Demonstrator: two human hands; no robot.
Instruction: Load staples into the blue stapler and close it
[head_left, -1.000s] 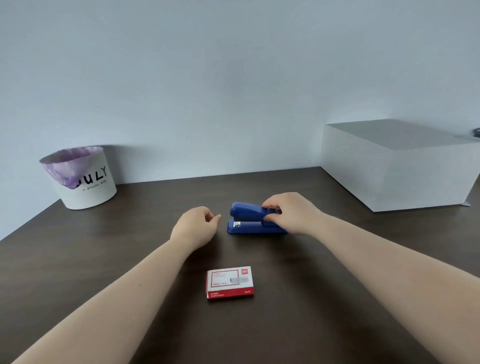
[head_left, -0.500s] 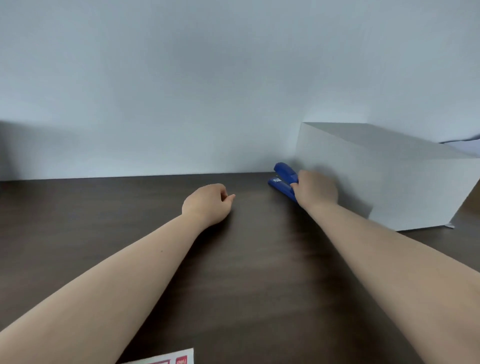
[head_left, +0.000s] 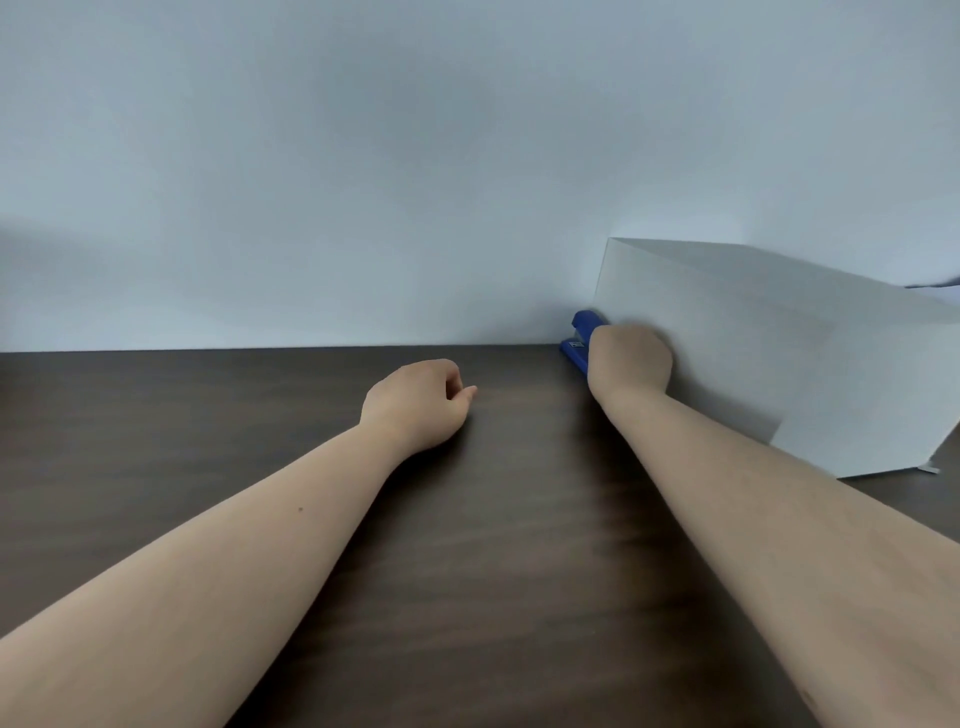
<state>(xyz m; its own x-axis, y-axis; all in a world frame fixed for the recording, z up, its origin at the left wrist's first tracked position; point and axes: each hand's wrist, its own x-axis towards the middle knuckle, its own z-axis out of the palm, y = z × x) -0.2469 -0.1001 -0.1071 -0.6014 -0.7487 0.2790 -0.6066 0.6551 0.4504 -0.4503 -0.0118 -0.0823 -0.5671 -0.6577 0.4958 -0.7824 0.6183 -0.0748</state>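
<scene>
A dark wooden table (head_left: 156, 415) meets a plain pale wall (head_left: 363, 156), evenly lit.

A stapler (head_left: 581, 338) sat at the table's (head_left: 156, 441) far edge, against the wall, just left of a box (head_left: 779, 353). The right hand (head_left: 629, 361) covered its near end; the left hand (head_left: 415, 402) rested further left.

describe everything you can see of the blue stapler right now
Only the front end of the blue stapler shows: a glossy blue, plastic-looking body with a rounded top arm over a flat base and a small pale label on the side. It looks closed. It sits at the far edge of the dark table, against the white box. The right hand covers its rear.
</scene>
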